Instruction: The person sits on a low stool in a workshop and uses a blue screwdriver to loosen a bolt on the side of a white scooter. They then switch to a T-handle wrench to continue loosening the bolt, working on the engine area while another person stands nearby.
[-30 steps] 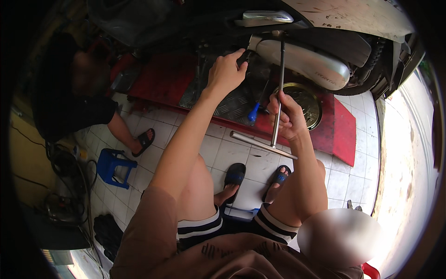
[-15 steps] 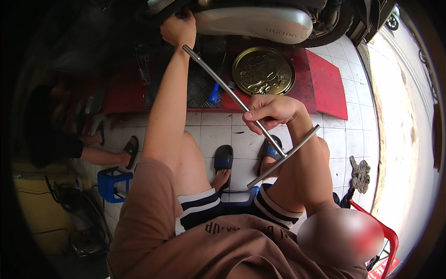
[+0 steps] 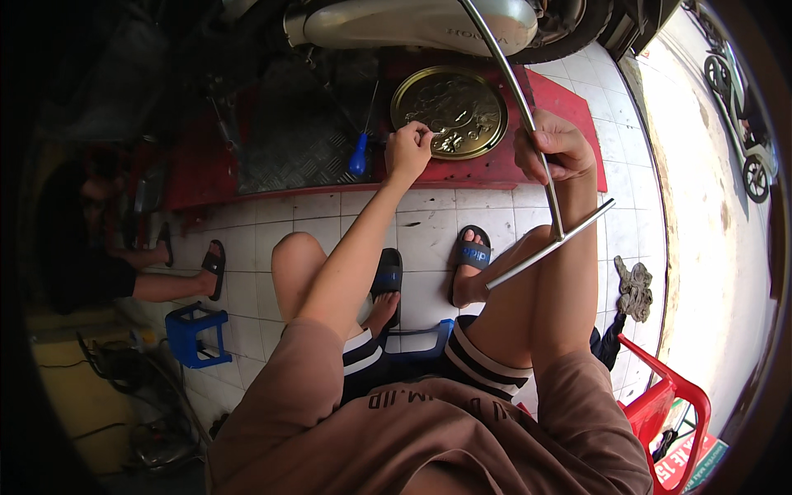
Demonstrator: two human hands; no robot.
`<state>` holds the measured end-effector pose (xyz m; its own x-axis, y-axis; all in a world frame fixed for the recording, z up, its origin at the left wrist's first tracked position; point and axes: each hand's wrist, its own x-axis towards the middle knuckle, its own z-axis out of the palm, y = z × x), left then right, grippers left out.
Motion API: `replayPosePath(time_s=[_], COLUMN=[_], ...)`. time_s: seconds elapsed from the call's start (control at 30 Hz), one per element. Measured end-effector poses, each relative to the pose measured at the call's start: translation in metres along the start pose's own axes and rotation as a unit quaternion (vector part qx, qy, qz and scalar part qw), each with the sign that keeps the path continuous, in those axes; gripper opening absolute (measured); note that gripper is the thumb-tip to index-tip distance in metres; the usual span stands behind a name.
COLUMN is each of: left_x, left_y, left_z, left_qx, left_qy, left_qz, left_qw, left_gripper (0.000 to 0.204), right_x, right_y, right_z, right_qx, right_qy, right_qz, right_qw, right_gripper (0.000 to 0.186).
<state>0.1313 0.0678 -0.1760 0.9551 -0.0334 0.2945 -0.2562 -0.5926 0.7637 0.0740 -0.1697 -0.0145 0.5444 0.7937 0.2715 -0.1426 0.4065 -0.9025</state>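
My right hand is wrapped round the long shaft of a metal T-handle wrench. The crossbar is at the near end, beside my right forearm, and the far end reaches up in front of the motorbike's silver cover. My left hand is at the near left rim of a round, gold-coloured embossed tray. Its fingers are curled together; what they hold, if anything, is hidden. To the left of this hand lies a screwdriver with a blue handle.
Beneath the motorbike is a low red platform with a dark tread-plate section. A blue stool stands at left near another person's legs. A red chair and crumpled grey cloth are at right.
My left hand has come back from the motorbike, down and right to the tray. My right hand has moved right and away from me with the T-handle wrench, now steeper.
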Motion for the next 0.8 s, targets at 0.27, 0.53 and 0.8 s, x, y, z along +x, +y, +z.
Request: replayPosePath(time_s=[0.27,0.53,0.8], left_x=[-0.006,-0.019,-0.065], left_y=[0.012,0.111,0.178], left_z=[-0.004,-0.141,-0.241], left_qx=[0.029,-0.296,-0.038], left_qy=[-0.065,-0.276,-0.249], left_qz=[0.024,-0.039,0.117], left_qw=[0.997,0.914,0.961], left_gripper=[0.025,0.035,0.027], right_x=[0.015,0.069,0.123], right_y=[0.010,0.026,0.030], right_z=[0.005,0.027,0.052], right_qx=[-0.019,0.104,0.170], right_qy=[0.022,0.123,0.161], right_qz=[0.057,0.050,0.033], right_qw=[0.998,0.986,0.972], right_gripper=[0.054,0.047,0.042])
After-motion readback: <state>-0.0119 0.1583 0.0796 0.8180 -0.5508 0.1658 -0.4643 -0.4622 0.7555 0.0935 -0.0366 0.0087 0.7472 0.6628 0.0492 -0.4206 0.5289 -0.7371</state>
